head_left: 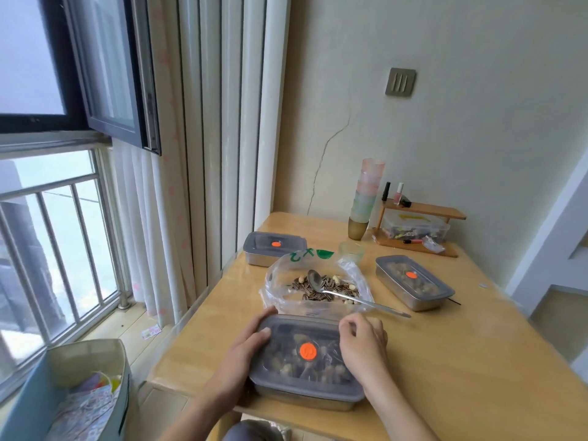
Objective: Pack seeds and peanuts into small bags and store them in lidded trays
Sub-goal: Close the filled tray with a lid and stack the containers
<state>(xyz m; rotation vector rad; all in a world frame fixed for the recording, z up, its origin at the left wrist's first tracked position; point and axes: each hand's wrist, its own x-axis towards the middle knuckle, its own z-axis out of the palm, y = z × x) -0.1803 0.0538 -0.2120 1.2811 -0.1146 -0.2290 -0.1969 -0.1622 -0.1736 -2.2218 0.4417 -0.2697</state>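
Note:
A steel tray with a grey see-through lid and an orange dot point(307, 361) sits at the table's near edge, with small bags of seeds and peanuts showing through the lid. My left hand point(251, 338) grips the tray's left end, thumb on the lid. My right hand point(362, 340) rests on the lid's right side with fingers curled over the far corner. Behind it lies an open plastic bag point(315, 284) with loose sunflower seeds and peanuts, and a metal spoon point(343, 294) lies in it. Two more lidded trays stand at the far left point(275, 248) and at the right point(413, 281).
A small glass bowl point(351, 251) stands behind the bag. A stack of plastic cups point(364, 198) and a wooden shelf point(420, 227) with bottles and a clear box are at the back. A window is on the left; a storage box point(73, 389) sits on the floor below.

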